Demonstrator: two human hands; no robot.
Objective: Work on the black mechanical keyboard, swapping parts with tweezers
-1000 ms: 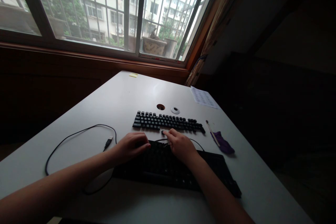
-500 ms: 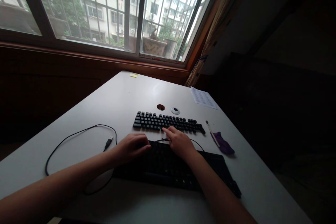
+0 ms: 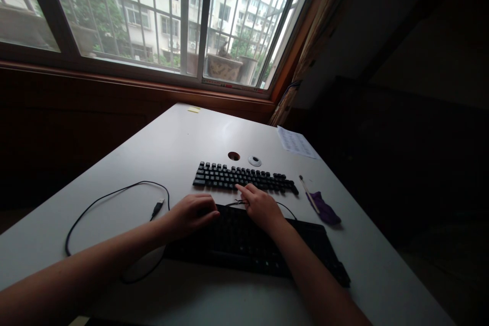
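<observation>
Keycaps (image 3: 219,179) stand in several close rows across the middle of a white table (image 3: 168,153), just beyond a black keyboard (image 3: 233,247) that lies crosswise at the near side. The right hand (image 3: 263,208) reaches over the keyboard's far edge, its index finger stretched out to the nearest row of keycaps, the tip touching or nearly touching one there; its other fingers are bent beneath the palm, and I cannot tell whether they grip the thin wire piece (image 3: 238,202) just beside them. The left hand (image 3: 194,213) rests at the keyboard's far left corner, fingers curled and thumb laid toward the keys; whether it pinches anything is hidden. Left of it, a black cable (image 3: 142,182) loops around a USB plug (image 3: 156,208). Beyond the keycaps are a round cable hole (image 3: 234,156) and a white grommet ring (image 3: 254,164). To the right, a slender brush (image 3: 309,193) leans on a purple cloth (image 3: 328,210); printed paper (image 3: 297,142) lies at the far right edge, and a yellow sticky note (image 3: 193,109) at the far left corner.
</observation>
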